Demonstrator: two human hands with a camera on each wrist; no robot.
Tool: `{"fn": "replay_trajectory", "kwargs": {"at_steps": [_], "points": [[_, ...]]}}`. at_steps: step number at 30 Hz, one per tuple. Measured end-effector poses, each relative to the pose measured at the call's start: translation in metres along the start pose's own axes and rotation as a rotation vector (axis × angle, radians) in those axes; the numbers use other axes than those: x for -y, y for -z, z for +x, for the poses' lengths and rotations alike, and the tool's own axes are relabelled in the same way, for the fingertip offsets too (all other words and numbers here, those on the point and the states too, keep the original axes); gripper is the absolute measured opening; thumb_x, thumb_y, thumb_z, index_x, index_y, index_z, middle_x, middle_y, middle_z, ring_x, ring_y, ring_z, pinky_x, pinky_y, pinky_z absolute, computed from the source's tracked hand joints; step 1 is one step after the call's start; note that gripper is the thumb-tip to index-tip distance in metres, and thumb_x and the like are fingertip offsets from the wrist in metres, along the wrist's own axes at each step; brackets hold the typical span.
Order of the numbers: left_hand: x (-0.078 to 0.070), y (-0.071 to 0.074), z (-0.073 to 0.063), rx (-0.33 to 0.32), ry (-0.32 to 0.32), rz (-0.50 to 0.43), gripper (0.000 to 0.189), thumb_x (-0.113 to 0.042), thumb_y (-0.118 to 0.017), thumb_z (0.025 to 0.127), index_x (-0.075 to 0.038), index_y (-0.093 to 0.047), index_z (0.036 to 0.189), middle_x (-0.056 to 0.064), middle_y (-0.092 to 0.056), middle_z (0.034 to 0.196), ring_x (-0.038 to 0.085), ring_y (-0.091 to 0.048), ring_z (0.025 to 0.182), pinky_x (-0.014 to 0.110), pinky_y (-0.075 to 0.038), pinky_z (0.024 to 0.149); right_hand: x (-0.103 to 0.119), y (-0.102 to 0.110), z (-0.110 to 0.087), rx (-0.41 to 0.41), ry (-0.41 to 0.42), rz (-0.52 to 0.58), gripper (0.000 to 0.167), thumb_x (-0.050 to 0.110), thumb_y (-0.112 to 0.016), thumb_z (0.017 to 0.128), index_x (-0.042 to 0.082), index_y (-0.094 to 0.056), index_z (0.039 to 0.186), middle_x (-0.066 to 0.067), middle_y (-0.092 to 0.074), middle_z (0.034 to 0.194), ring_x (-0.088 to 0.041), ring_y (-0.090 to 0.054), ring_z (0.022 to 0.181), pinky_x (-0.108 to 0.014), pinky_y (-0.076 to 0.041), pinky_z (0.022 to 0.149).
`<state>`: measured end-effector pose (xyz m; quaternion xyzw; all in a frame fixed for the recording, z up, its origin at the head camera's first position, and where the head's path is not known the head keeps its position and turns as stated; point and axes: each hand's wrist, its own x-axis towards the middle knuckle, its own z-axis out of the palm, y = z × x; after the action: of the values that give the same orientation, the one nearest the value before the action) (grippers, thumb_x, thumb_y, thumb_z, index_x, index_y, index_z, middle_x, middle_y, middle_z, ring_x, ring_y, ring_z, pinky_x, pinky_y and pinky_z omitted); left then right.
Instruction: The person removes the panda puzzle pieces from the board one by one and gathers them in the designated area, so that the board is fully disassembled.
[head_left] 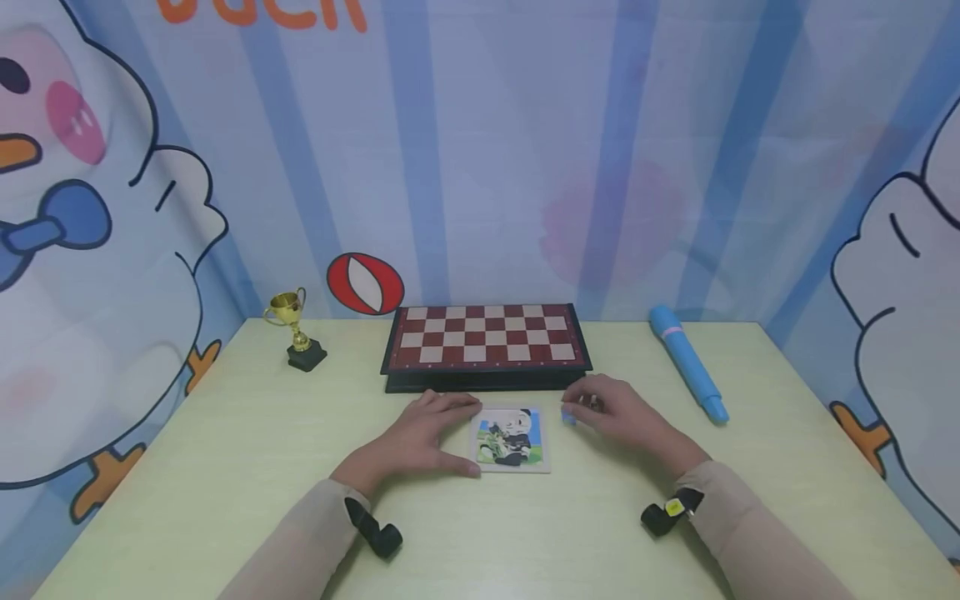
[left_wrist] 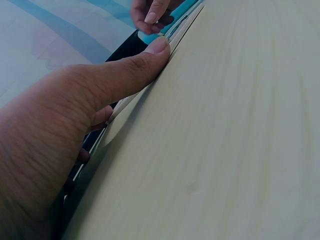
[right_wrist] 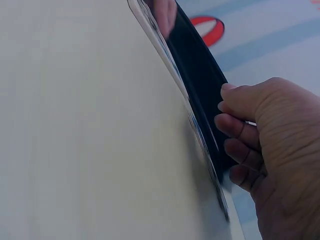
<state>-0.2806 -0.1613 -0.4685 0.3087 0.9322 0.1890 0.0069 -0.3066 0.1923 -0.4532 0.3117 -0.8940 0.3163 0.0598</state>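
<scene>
A framed panda jigsaw puzzle (head_left: pixel 510 437) lies flat on the table in the head view, its panda picture mostly laid out in a pale frame. My left hand (head_left: pixel 423 437) holds the puzzle at its left side, thumb by the lower left corner and fingertips by the upper left one. In the left wrist view the thumb (left_wrist: pixel 135 70) presses at the frame's edge. Just right of the puzzle, my right hand (head_left: pixel 618 412) pinches a small blue puzzle piece (head_left: pixel 567 415) between thumb and fingers. The right wrist view shows those fingers (right_wrist: pixel 237 127) bent together, the piece hidden there.
A red and white chessboard box (head_left: pixel 486 337) stands close behind the puzzle. A small gold trophy (head_left: pixel 298 329) is at the back left, and a blue microphone-shaped stick (head_left: pixel 688 362) lies at the right. A printed curtain (head_left: pixel 495 167) hangs behind the table (head_left: pixel 525 542).
</scene>
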Motion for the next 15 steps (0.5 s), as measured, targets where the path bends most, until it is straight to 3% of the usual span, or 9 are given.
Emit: {"fn": "replay_trajectory", "kwargs": {"at_steps": [6, 10, 15], "points": [[0.001, 0.0, 0.001, -0.007, -0.017, 0.022, 0.102, -0.085, -0.064, 0.07, -0.027, -0.046, 0.152, -0.01, -0.041, 0.155, 0.017, -0.037, 0.13, 0.047, -0.025, 0.116, 0.022, -0.02, 0.019, 0.08, 0.135, -0.061, 0.027, 0.029, -0.069, 0.096, 0.012, -0.072, 0.117, 0.003, -0.068, 0.111, -0.016, -0.055, 0.102, -0.039, -0.049, 0.087], [0.001, 0.0, 0.001, -0.012, -0.022, 0.02, 0.103, -0.086, -0.064, 0.069, -0.026, -0.047, 0.152, -0.01, -0.042, 0.154, 0.017, -0.038, 0.126, 0.046, -0.031, 0.111, 0.029, -0.028, 0.031, 0.121, 0.125, -0.093, 0.032, 0.033, -0.068, 0.096, 0.011, -0.071, 0.119, 0.0, -0.067, 0.116, -0.019, -0.054, 0.108, -0.042, -0.047, 0.093], [0.0, 0.001, 0.001, -0.011, -0.024, 0.016, 0.103, -0.085, -0.064, 0.07, -0.026, -0.047, 0.152, -0.009, -0.042, 0.154, 0.016, -0.038, 0.124, 0.045, -0.032, 0.109, 0.03, -0.033, 0.038, 0.153, 0.095, -0.116, 0.028, 0.034, -0.069, 0.096, 0.014, -0.073, 0.115, 0.001, -0.065, 0.115, -0.018, -0.054, 0.105, -0.041, -0.048, 0.092]]}}
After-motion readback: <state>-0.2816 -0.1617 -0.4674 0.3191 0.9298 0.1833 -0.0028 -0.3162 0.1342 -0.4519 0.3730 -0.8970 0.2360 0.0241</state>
